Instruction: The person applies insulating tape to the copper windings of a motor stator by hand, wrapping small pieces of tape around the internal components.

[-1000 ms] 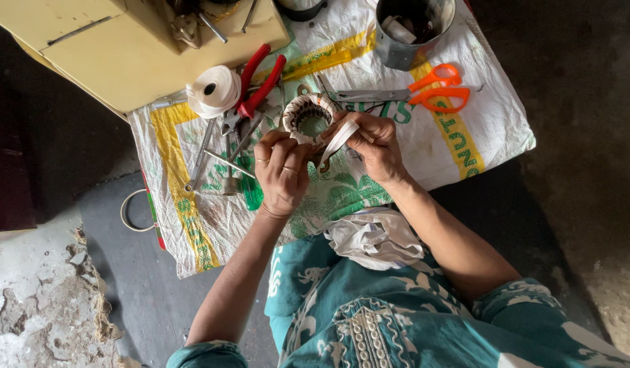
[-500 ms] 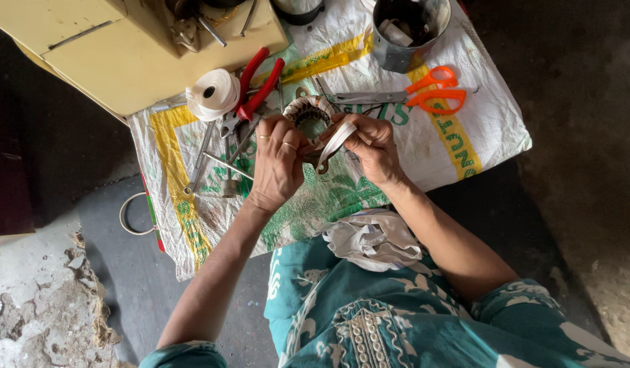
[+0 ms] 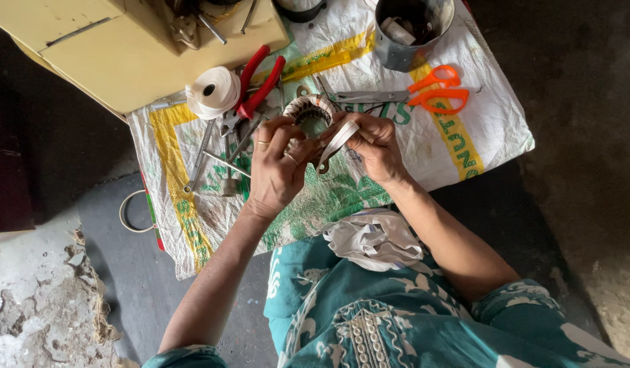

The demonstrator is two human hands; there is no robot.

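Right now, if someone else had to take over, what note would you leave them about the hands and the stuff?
Left hand grips the round wire-wound ring over the woven sack.
Right hand pinches a white tape strip against the ring.
Tape roll and red pliers lie to the left, orange scissors to the right.
Done: strip is at the ring. How much is wrapped I cannot tell.

white tape roll [image 3: 211, 90]; red pliers [image 3: 259, 80]; orange scissors [image 3: 424, 94]; metal tin [image 3: 411, 31]; printed sack [image 3: 478, 143]
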